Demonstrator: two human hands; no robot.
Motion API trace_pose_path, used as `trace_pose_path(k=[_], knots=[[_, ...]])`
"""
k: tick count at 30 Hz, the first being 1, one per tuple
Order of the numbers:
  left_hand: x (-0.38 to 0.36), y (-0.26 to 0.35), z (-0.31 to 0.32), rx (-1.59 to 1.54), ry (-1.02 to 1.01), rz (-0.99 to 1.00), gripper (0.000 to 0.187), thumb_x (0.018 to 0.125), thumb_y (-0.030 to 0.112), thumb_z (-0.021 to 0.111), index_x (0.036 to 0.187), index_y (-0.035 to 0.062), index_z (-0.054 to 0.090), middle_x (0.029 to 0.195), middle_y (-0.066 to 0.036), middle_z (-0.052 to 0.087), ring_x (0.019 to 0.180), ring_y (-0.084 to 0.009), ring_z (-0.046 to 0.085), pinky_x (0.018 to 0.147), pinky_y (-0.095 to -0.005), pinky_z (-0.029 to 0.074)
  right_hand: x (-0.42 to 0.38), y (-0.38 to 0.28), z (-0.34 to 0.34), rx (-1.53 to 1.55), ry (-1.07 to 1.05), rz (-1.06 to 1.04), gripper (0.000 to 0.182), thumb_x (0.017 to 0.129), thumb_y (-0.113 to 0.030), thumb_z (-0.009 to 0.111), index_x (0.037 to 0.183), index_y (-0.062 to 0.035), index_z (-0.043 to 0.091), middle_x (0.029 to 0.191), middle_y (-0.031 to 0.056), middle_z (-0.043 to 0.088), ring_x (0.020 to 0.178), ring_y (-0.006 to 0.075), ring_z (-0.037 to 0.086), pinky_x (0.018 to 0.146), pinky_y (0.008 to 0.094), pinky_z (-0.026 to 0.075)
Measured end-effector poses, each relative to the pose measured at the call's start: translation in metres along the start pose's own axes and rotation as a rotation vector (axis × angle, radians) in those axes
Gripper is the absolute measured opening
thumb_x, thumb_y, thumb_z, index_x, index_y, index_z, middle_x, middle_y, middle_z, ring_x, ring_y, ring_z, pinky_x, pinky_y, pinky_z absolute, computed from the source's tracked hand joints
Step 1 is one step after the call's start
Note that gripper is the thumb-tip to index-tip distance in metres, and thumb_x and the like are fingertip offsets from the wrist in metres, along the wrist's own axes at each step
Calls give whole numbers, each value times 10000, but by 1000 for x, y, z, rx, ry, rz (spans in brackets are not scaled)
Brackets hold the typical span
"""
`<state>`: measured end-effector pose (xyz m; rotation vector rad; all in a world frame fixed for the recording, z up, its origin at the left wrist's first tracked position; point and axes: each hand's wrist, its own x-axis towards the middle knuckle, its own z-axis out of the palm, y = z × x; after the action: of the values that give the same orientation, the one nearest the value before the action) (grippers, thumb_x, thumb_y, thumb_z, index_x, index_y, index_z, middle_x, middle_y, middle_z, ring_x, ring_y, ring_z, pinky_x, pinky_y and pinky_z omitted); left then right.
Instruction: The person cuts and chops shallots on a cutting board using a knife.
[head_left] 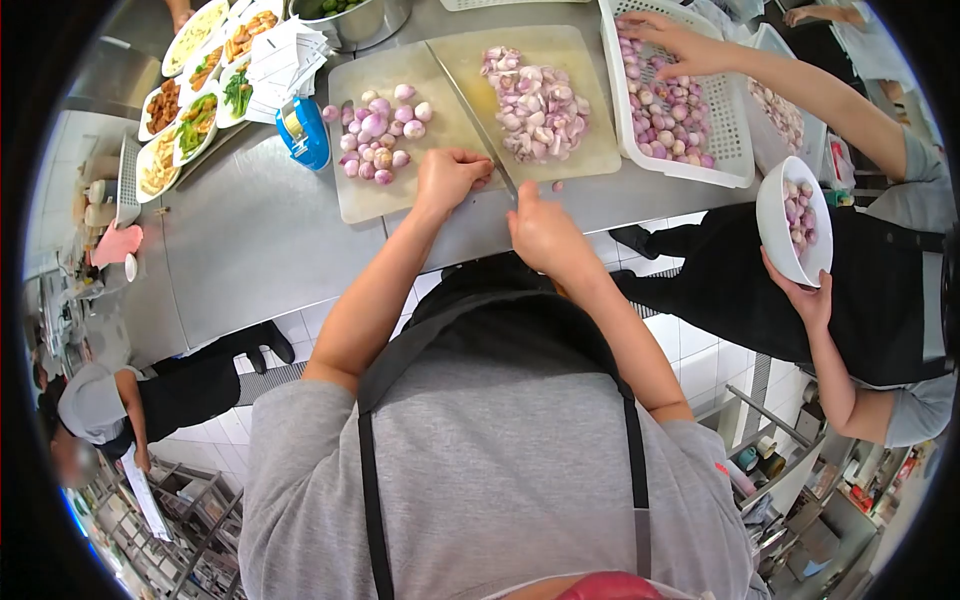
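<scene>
In the head view, my right hand (545, 232) grips the handle of a long kitchen knife (465, 102), its blade pointing away from me between two pale cutting boards. My left hand (450, 184) is closed in a pinch beside the blade, over the left cutting board (375, 205); whatever its fingertips hold is hidden. Whole peeled shallots (375, 125) lie on that board, beyond my left hand. Cut shallots (540, 115) are heaped on the right cutting board (597, 150). One small shallot piece (558, 186) rests on the steel near my right hand.
A white basket (735, 135) of shallots stands right of the boards. A co-worker's hand (680, 45) reaches into it; their other hand holds a white bowl (768, 215) of shallots. A blue tape dispenser (303, 135), paper slips (288, 65), food dishes and a metal pot (370, 30) stand left.
</scene>
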<state>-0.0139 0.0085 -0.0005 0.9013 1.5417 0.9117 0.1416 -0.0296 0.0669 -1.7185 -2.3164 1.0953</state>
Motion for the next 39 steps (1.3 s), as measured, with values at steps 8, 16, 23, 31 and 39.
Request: trace_pose_path(k=[8, 16, 23, 31, 39], knots=[[0, 0, -1, 4, -14, 9, 127, 758, 54, 663, 817, -58, 654, 733, -93, 648, 626, -121, 610, 570, -218, 502, 2, -6, -18, 92, -71, 23, 267, 838, -124, 455, 969, 95, 378, 786, 320, 577, 772, 461, 569, 699, 512, 443], [-2, 2, -1, 3, -23, 40, 133, 752, 47, 661, 821, -66, 651, 749, -105, 652, 626, -128, 612, 578, -226, 509, 19, -6, -1, 64, 6, 1, 272, 842, -121, 459, 972, 103, 377, 808, 334, 570, 813, 463, 562, 720, 515, 435], [-3, 3, -1, -23, -12, 15, 134, 746, 54, 669, 812, -61, 652, 737, -101, 650, 623, -126, 608, 570, -227, 503, 4, -1, -12, 90, -5, -16, 275, 856, -151, 492, 954, 72, 365, 671, 311, 564, 637, 462, 563, 606, 505, 443], [-2, 1, 0, -13, -15, 33, 125, 755, 49, 663, 814, -61, 652, 732, -100, 650, 626, -125, 609, 570, -224, 502, 1, -10, -15, 63, -38, 26, 261, 851, -136, 459, 947, 92, 376, 783, 331, 571, 767, 472, 564, 696, 521, 438], [1, -6, 0, -54, 11, 81, 114, 726, 43, 666, 760, -65, 653, 654, -100, 643, 571, -123, 615, 523, -231, 503, 19, 0, 2, 56, 4, -20, 288, 844, -137, 467, 1000, 86, 373, 778, 318, 577, 735, 451, 574, 662, 513, 445]])
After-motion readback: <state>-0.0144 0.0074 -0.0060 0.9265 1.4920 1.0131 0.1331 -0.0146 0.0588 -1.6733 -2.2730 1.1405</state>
